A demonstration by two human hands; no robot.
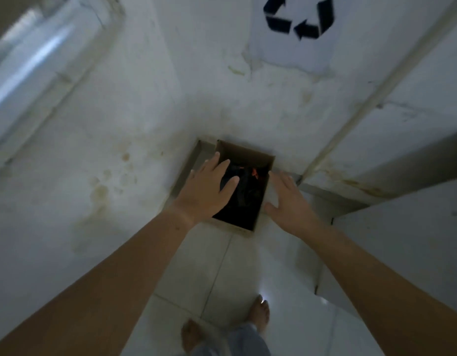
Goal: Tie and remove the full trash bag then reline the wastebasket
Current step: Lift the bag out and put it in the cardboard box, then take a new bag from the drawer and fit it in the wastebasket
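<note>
— Where's the wastebasket (263,201)?
— Mid-frame, in the wall corner on the tiled floor: a brown rectangular box, open-topped and upright.
— And the trash bag (245,194)?
— Black, crumpled inside, a red-orange scrap showing near its upper edge.

We see a brown cardboard wastebasket (264,160) at the centre of the frame, its inside filled by a black trash bag (244,199) that carries a small orange-red spot (255,172) near the top. The wall (145,98) filling the upper half is white, marked with yellowish-brown stains (101,191) at the left centre and along the right. At the upper right a white sheet (286,51) bears a black recycling symbol (299,18) of three arrows. The floor tiles (209,273) at the lower centre are pale grey-white with darker grout lines. At the bottom edge we make out light blue-grey trousers (237,341).
</note>
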